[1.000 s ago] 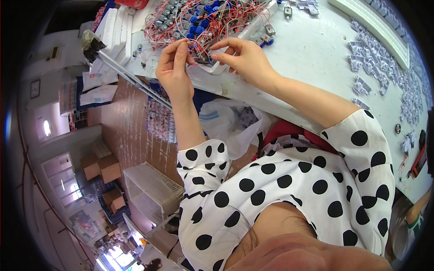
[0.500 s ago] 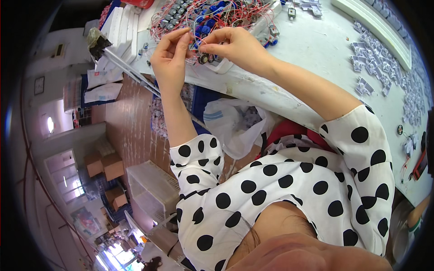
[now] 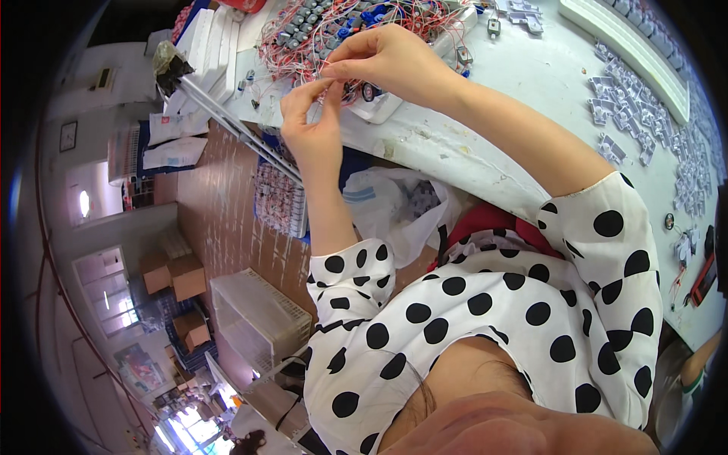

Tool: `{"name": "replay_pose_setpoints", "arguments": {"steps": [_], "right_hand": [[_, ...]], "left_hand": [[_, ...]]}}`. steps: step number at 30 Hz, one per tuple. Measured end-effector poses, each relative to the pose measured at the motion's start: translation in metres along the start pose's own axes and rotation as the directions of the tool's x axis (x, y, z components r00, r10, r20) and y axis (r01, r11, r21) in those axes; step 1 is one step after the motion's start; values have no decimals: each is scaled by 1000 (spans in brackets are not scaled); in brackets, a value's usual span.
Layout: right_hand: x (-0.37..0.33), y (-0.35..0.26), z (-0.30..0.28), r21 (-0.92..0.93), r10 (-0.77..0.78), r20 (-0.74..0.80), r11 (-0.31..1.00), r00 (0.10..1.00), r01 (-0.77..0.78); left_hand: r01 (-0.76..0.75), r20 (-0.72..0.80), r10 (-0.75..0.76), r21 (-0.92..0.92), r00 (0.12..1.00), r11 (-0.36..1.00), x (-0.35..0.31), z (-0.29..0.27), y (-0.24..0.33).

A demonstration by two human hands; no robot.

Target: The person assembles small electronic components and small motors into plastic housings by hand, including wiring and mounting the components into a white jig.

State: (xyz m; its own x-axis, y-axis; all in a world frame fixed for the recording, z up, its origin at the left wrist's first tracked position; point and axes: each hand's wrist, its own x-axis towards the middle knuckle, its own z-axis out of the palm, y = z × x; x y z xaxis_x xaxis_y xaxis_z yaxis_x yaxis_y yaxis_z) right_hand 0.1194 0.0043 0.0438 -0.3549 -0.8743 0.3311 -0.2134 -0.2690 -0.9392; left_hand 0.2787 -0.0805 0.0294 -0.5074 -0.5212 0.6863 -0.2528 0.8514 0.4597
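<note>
Over the near edge of a heap of small grey motors [image 3: 302,34] with red and white wires, my two hands come together. My left hand [image 3: 314,125] is closed in a pinch, thumb and forefinger pointing up toward the other hand. From the right reaches my right hand [image 3: 398,62], its thumb and fingers pinched just above the left fingertips. Thin wires run close to both pinches, but what the fingers hold is too small to make out. Blue parts [image 3: 373,15] lie among the wires. The heap rests in a white tray [image 3: 377,112], partly hidden by my right hand.
Many pale plastic brackets [image 3: 626,106] lie on the white table [image 3: 523,106] at right, beside a long white foam strip [image 3: 637,53]. A metal rail [image 3: 235,125] slants past the table's left edge. Below hang a white plastic bag [image 3: 387,205] and, lower left, a pale crate [image 3: 258,303].
My left hand has moved right and slightly down. My right hand has shifted a little left and up, so the fingertips now meet. The view has shifted slightly.
</note>
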Motion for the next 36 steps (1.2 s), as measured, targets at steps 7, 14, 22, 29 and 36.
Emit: {"name": "replay_pose_setpoints", "arguments": {"steps": [7, 14, 22, 29, 36], "right_hand": [[-10, -33, -30, -162, 129, 120, 981, 984, -109], [-36, -44, -53, -110, 257, 186, 965, 948, -240], [-88, -59, -99, -302, 472, 253, 868, 845, -394], [-142, -74, -133, 145, 568, -23, 816, 823, -559], [-214, -117, -150, 422, 540, -359, 821, 761, -383]], "left_hand": [[359, 202, -298, -576, 933, 735, -7, -36, 25], [483, 374, -306, -691, 876, 538, -27, -29, 38], [595, 550, -268, -591, 791, 544, -66, 0, 77], [123, 154, -53, -494, 987, 860, -88, 48, 113], [619, 662, 40, -719, 749, 315, -93, 90, 204]]}}
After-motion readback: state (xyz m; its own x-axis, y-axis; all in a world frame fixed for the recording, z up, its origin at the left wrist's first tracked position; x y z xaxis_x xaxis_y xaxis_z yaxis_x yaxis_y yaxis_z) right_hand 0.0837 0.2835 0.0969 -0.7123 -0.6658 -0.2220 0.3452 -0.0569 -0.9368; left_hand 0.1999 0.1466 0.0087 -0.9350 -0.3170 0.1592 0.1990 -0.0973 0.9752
